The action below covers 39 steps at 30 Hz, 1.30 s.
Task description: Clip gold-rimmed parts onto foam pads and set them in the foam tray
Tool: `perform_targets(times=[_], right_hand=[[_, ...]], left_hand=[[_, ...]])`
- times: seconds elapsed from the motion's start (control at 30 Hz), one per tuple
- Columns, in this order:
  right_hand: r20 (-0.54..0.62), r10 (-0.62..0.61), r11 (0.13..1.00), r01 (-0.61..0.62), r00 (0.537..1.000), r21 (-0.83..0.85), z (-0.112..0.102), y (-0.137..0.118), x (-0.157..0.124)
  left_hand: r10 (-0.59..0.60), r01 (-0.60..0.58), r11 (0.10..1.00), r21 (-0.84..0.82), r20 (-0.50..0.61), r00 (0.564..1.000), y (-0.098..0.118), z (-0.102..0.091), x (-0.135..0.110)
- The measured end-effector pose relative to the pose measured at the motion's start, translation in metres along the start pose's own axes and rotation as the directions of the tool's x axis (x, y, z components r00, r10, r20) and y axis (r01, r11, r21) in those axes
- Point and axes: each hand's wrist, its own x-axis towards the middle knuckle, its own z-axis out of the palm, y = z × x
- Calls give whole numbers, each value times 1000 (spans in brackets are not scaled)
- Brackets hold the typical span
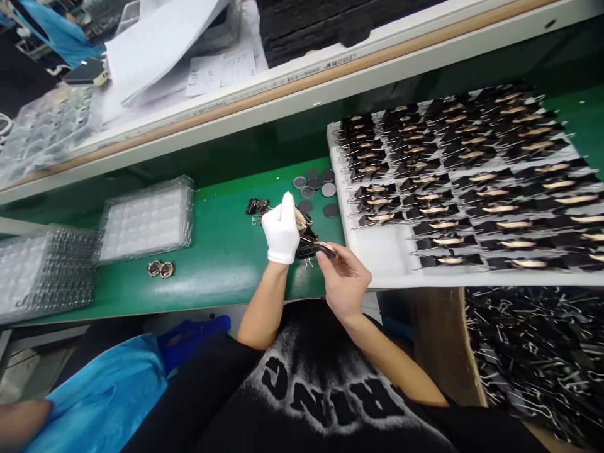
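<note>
My left hand (pixel 282 230), in a white glove, is closed at the middle of the green bench. A pale gold-edged round part (pixel 301 220) shows at its right side, seemingly held in the fingers, which are mostly hidden. Bare and just to the right, my right hand (pixel 346 280) pinches a black disc with a gold rim (pixel 325 250) between thumb and fingers. Black binder clips (pixel 306 253) lie beneath and between the hands. More binder clips (pixel 257 206) sit left of the glove. Several loose dark grey discs (pixel 313 183) lie behind the hands.
A white foam tray (pixel 377 248) at right carries rows of clipped gold-edged parts (pixel 446 241). Below it stands a box of loose binder clips (pixel 542 352). Two round gold-rimmed parts (pixel 161 269) and clear plastic trays (pixel 146 220) lie left. A shelf edge (pixel 283 94) crosses behind; a blue-clothed person (pixel 104 396) is nearby.
</note>
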Motion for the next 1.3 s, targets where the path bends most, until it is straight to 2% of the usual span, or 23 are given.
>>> perform_targets(times=[0.13,0.33,0.53,0.77,0.87,0.93,0.97,1.03,1.07,1.13,1.2,1.3], right_hand=[[-12,-48,998,47,999,-35,2,6,1],[27,-19,997,21,999,-69,4,3,4],[46,28,992,-22,999,-127,5,-4,5],[67,50,997,-46,997,-57,11,2,1],[69,46,999,-44,997,-32,12,3,-1],[51,16,1000,-14,999,-23,10,1,1],[42,-3,1000,4,999,-11,7,-1,3],[43,-17,999,15,999,45,-2,-6,11],[52,3,996,-8,999,93,-8,-10,15],[101,122,968,-141,987,206,-20,-18,23],[178,281,893,-325,943,311,-30,-25,27],[301,431,751,-524,850,403,-37,-29,26]], left_hand=[[-69,68,997,-39,-33,997,-7,-3,1],[-120,116,992,-53,-82,989,-6,-5,3],[-109,104,992,-69,-70,992,-3,-5,1],[-167,164,985,-52,-54,984,-11,-5,-1],[-192,192,980,-44,0,981,-5,-8,-2],[-194,200,979,-39,117,974,0,-15,-4],[-169,180,983,-42,188,967,2,-20,-7],[-55,62,998,-14,309,950,3,-34,-11],[20,-35,999,36,342,940,1,-43,-12],[134,-232,945,229,378,916,-7,-63,-11],[194,-355,828,434,372,908,-21,-82,-2],[263,-379,684,624,274,925,-41,-108,25]])
